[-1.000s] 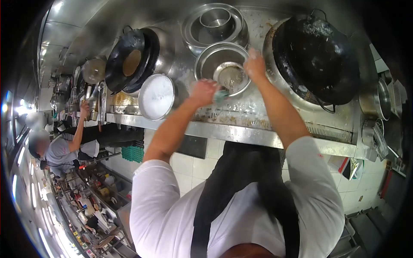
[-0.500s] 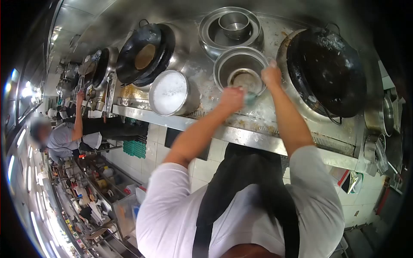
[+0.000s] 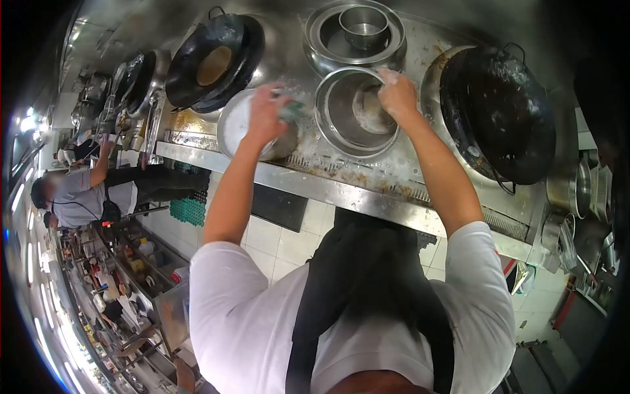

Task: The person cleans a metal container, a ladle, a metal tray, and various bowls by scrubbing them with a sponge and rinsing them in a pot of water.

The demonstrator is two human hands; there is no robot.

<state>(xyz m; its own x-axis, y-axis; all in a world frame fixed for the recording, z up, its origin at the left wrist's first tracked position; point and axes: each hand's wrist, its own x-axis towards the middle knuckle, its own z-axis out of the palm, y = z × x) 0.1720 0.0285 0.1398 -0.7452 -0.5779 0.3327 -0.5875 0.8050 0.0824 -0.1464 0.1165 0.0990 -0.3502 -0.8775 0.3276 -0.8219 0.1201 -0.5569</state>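
Observation:
My left hand (image 3: 266,118) is closed on a green scrubbing pad (image 3: 291,111), over the right side of a metal pot of white suds (image 3: 236,126). My right hand (image 3: 398,94) grips the upper right rim of an empty-looking steel pot (image 3: 338,118), which leans a little on the steel counter (image 3: 335,161). Behind it stands a wide metal pan (image 3: 319,52) with a small steel bowl (image 3: 363,27) inside. The pad is partly hidden by my fingers and blurred.
Dark woks (image 3: 213,62) sit on the left burner, and a large black wok (image 3: 499,115) on the right one. A co-worker (image 3: 79,197) stands far left beside the counter. More metal pots (image 3: 567,187) are at the far right.
My left hand has moved left with the pad, from the steel pot to the suds pot. The steel pot has been tilted and shifted slightly in my right hand.

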